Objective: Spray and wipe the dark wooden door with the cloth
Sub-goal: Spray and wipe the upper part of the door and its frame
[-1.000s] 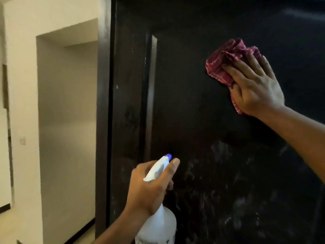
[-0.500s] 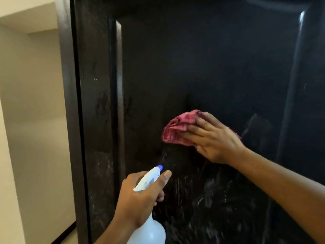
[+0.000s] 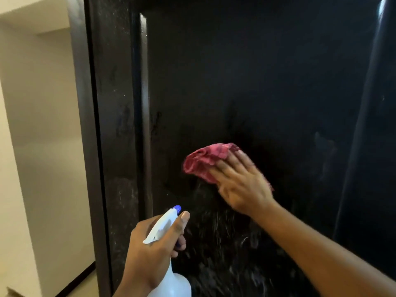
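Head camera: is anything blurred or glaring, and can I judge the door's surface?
In the head view the right hand and the cloth are smeared by motion blur; the left hand and spray bottle are sharper. The door is dim and nearly black, so dirt is hard to read; a pale sheen runs down its right moulding, and wet streaks catch light low down.

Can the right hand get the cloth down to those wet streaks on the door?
Probably yes. The right hand presses the crumpled red cloth on the dark wooden door just above the whitish streaks; the left hand holds the white spray bottle aside.
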